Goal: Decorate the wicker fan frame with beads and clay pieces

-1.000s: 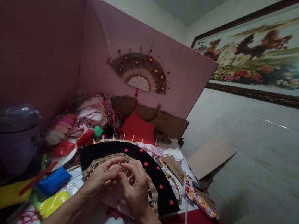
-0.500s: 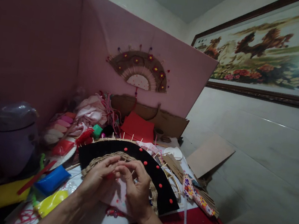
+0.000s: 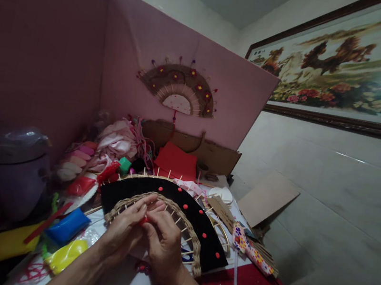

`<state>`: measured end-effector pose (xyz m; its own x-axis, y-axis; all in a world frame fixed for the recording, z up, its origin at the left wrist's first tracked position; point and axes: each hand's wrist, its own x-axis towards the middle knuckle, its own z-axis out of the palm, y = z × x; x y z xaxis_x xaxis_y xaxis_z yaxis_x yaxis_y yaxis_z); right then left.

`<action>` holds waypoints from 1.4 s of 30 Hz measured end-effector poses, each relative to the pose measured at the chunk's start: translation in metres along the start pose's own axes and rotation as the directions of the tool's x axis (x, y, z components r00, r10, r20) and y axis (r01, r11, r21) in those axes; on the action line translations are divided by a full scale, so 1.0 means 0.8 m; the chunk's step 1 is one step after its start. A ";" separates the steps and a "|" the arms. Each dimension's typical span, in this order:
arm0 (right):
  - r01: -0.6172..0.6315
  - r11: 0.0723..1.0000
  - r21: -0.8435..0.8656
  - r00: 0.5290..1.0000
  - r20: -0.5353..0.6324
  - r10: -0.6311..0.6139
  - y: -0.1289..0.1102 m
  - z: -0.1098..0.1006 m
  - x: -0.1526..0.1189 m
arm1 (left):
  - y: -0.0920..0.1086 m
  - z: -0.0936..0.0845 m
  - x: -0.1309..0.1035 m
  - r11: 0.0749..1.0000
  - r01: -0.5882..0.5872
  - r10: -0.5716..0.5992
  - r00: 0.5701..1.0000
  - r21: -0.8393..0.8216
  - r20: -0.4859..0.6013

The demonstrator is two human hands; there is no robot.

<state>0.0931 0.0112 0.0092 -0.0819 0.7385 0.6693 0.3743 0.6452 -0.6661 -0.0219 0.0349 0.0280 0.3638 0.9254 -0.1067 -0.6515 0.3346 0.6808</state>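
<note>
Over the lower middle of a handmade fan, my left hand (image 3: 125, 228) and my right hand (image 3: 164, 246) are brought together. A small red lump of clay (image 3: 144, 220) shows between the fingertips of both hands, mostly covered by them. Below them lies the fan's black band (image 3: 212, 244), dotted with small red dots along its right half. A braided straw-coloured band (image 3: 197, 254) and thin sticks (image 3: 181, 221) run inside it. The fan's pale centre is largely hidden behind my hands. Dark red beads (image 3: 143, 267) lie just below my hands.
Blue (image 3: 68, 227) and yellow clay packets (image 3: 67, 256) lie left of the fan. A flower-patterned glue gun (image 3: 254, 254) rests at right. Red sheets (image 3: 176, 160) and pink fabric (image 3: 119, 138) are at the back. A finished fan (image 3: 181, 88) hangs on the pink panel.
Both hands have come slightly lower and closer together, and the right fingers have curled down. The red lump shows more clearly, along with more of the fan's sticks and braid.
</note>
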 end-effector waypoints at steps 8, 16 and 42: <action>0.062 0.993 -0.101 0.995 0.082 -0.054 0.006 0.001 -0.001 | 0.000 0.005 -0.003 1.000 -0.029 0.028 0.999 -0.003 -0.018; 0.075 0.982 -0.173 0.997 0.002 -0.076 0.008 -0.004 0.005 | -0.004 -0.007 0.010 0.880 -0.209 0.245 0.969 0.426 -0.032; -0.292 0.900 0.324 0.918 -0.169 0.359 0.014 -0.005 0.012 | -0.004 -0.003 0.011 0.871 -0.103 0.176 0.978 0.481 -0.109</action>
<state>0.0999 0.0249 0.0094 0.2153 0.8765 0.4306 0.0610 0.4280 -0.9017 -0.0180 0.0421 0.0230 0.1686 0.9836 -0.0638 -0.2848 0.1105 0.9522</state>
